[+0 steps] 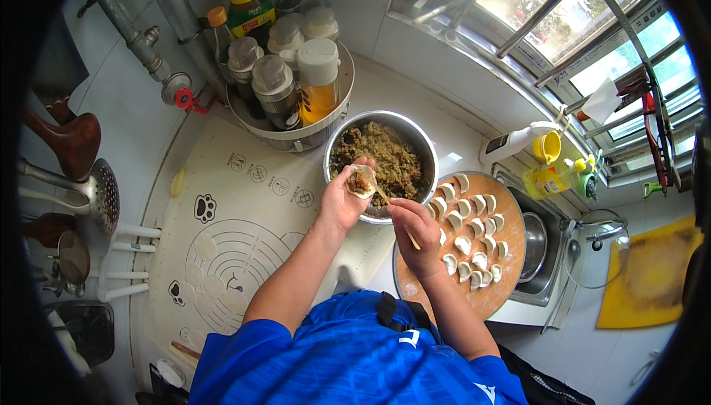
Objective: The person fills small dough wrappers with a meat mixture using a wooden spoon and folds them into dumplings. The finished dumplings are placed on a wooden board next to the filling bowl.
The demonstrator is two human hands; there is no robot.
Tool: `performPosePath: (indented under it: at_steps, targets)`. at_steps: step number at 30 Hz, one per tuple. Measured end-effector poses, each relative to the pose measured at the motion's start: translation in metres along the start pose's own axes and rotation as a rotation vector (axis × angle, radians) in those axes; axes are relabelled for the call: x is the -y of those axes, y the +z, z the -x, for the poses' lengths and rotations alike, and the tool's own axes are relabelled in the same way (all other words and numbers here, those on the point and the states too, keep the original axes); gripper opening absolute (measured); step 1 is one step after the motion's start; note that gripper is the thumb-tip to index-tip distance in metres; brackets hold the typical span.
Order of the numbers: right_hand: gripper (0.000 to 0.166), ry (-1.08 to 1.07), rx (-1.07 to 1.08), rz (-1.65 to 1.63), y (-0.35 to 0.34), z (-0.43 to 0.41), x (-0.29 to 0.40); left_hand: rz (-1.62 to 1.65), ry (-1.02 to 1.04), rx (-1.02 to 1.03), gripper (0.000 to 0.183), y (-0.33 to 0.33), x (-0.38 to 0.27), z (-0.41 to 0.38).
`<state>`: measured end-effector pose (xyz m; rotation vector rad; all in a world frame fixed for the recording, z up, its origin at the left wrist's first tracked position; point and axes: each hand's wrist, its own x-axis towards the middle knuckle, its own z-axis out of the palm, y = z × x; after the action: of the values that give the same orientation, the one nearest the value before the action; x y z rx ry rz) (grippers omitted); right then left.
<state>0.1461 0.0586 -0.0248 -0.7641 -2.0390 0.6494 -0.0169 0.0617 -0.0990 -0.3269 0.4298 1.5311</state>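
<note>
On the palm of my left hand (340,196) lies a round dumpling wrapper (362,182) with a mound of brown-green filling at its middle. My right hand (415,232) grips a thin wooden stick or spoon (381,192), whose far end touches the filling. Both hands are over the near rim of a steel bowl (432,166), which holds much more of the minced filling (383,152). To the right, a round wooden board (422,288) carries many folded dumplings (462,245). Flat wrappers (214,286) are scattered on the pale printed silicone mat (261,194) at the left.
A round tray (289,141) of seasoning bottles stands behind the mat. Beyond the board are a sink (514,288) with a metal basin, a glass lid (602,246) and a yellow cutting board (647,277). Ladles (103,196) hang at the left wall, near pipes.
</note>
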Motion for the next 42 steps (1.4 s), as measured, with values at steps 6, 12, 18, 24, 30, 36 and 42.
performPosePath:
  at_steps: [6,12,18,24,30,36,42]
  targets:
    - [0.025,-0.036,0.072,0.053,-0.003,0.003,-0.001,-0.051,-0.003,0.037,0.032,-0.006,0.000,-0.002]
    - [0.014,0.295,-0.112,-0.369,0.003,0.010,-0.001,-0.099,0.030,-0.021,0.031,0.001,0.000,0.002]
    - [0.019,0.577,-0.174,-0.579,0.008,0.017,-0.015,-0.059,0.033,0.018,0.030,0.000,0.006,0.003]
    - [0.018,0.609,-0.177,-0.666,0.011,0.018,-0.009,-0.059,0.027,0.072,0.029,-0.002,0.006,0.002]
    - [0.019,0.630,-0.187,-0.683,0.011,0.022,-0.012,-0.066,0.028,0.052,0.029,0.001,0.007,0.004]
    - [0.020,0.608,-0.171,-0.672,0.006,0.029,-0.015,-0.022,0.000,0.016,0.031,0.006,0.007,0.008]
    - [0.019,0.727,-0.351,-0.800,0.010,0.031,-0.014,-0.009,0.009,0.011,0.033,0.002,0.009,0.006]
